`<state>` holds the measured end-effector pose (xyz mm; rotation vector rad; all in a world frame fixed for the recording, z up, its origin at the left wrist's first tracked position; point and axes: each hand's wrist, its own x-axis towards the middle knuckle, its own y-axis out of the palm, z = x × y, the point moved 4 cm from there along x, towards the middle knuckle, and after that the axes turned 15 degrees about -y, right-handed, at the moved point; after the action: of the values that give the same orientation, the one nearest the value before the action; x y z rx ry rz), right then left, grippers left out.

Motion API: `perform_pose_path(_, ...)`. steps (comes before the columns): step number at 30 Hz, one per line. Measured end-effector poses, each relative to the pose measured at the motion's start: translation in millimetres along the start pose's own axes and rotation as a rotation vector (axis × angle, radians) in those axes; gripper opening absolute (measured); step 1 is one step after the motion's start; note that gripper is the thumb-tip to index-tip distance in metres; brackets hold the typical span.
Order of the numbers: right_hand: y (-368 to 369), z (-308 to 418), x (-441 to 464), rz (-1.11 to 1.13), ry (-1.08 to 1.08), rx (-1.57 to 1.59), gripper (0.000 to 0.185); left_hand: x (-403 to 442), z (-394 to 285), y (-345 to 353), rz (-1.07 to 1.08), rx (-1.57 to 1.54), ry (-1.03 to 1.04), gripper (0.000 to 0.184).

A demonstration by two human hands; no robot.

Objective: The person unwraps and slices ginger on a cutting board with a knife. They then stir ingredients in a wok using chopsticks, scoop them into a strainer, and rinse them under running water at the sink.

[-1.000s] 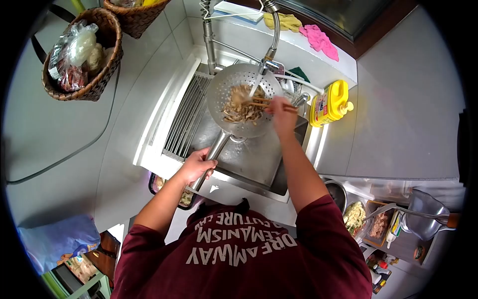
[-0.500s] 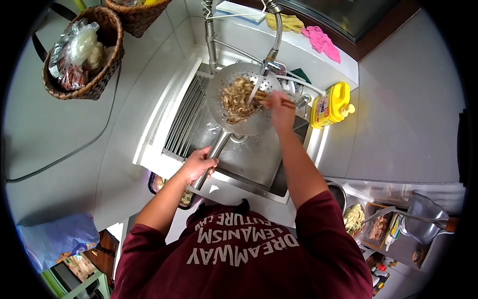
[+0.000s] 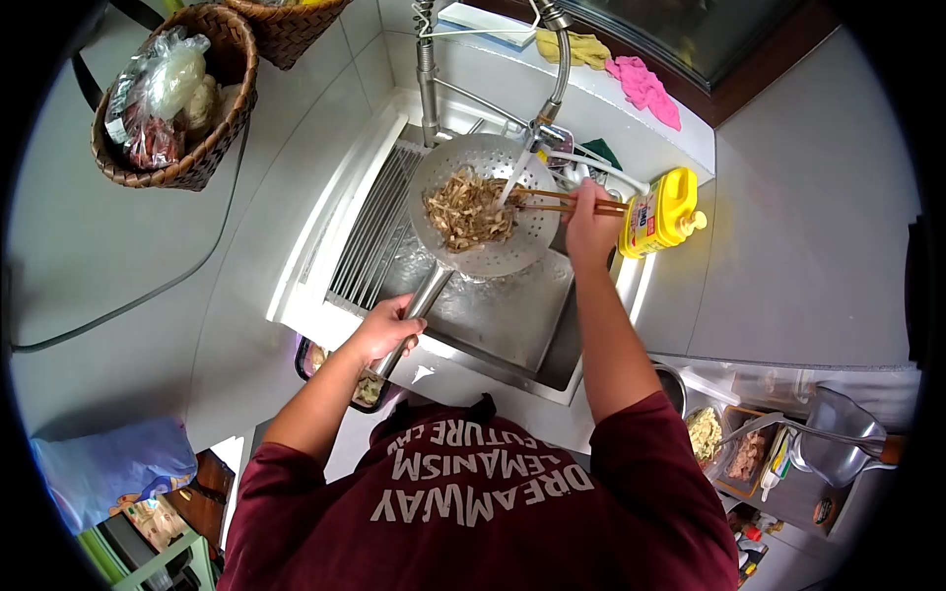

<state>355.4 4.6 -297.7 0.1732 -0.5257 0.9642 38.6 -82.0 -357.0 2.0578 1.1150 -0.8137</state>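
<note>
My left hand (image 3: 390, 329) is wrapped round the metal handle of a round perforated strainer (image 3: 527, 251), held over the sink (image 3: 493, 320). Brown and pale strips of food, perhaps mushrooms, lie in the strainer (image 3: 467, 209). Water runs from the faucet (image 3: 544, 123) onto their right side. Wooden chopsticks (image 3: 609, 207) are gripped in my right hand (image 3: 591, 225), to the right of the strainer, and their tips reach in to the edge of the strips.
A yellow bottle (image 3: 658, 215) stands right of the sink. Woven baskets (image 3: 236, 108) hang at the upper left. Pink (image 3: 642, 91) and yellow (image 3: 574, 49) cloths lie on the back ledge. Food trays (image 3: 746, 455) and a ladle are at the lower right.
My right hand has moved right with the chopsticks, away from the strainer's middle. The strips have shifted and lie more spread out. My left hand keeps its hold on the handle.
</note>
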Motion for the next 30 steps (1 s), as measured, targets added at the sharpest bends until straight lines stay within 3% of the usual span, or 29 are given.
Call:
perform_pose_path(1, 4, 12, -3, -0.007, -0.043, 0.008, 0.032, -1, -2, 1, -0.01, -0.002, 0.003, 0.023)
perform_pose_path(5, 39, 4, -32, 0.1, 0.232, 0.386, 0.026, 4, 3, 2, 0.015, 0.006, -0.032, 0.035)
perform_pose_path(6, 42, -11, -38, 0.241, 0.199, 0.268, 0.026, 4, 3, 2, 0.025, 0.001, -0.031, 0.035)
perform_pose_path(10, 5, -30, -15, 0.087, 0.209, 0.106, 0.029, 6, 6, -3, 0.022, 0.021, -0.028, 0.036)
perform_pose_path(20, -21, -29, -8, -0.252, 0.26, 0.356, 0.033, 0, 1, 0, 0.02, 0.045, 0.006, 0.033)
perform_pose_path(22, -24, -29, -14, -0.239, 0.276, 0.329, 0.033, -2, 2, -2, 0.025, 0.037, -0.016, 0.035)
perform_pose_path(24, -18, -19, -15, -0.201, 0.225, 0.322, 0.03, 1, 6, -7, 0.024, 0.03, -0.035, 0.036)
perform_pose_path(29, 49, 23, -19, 0.286, -0.158, 0.035, 0.021, 0, 29, -21, 0.04, 0.048, -0.101, 0.028)
perform_pose_path(30, 63, 22, -16, 0.313, -0.07, 0.016, 0.021, 0, 34, -23, 0.034, 0.049, -0.117, 0.029)
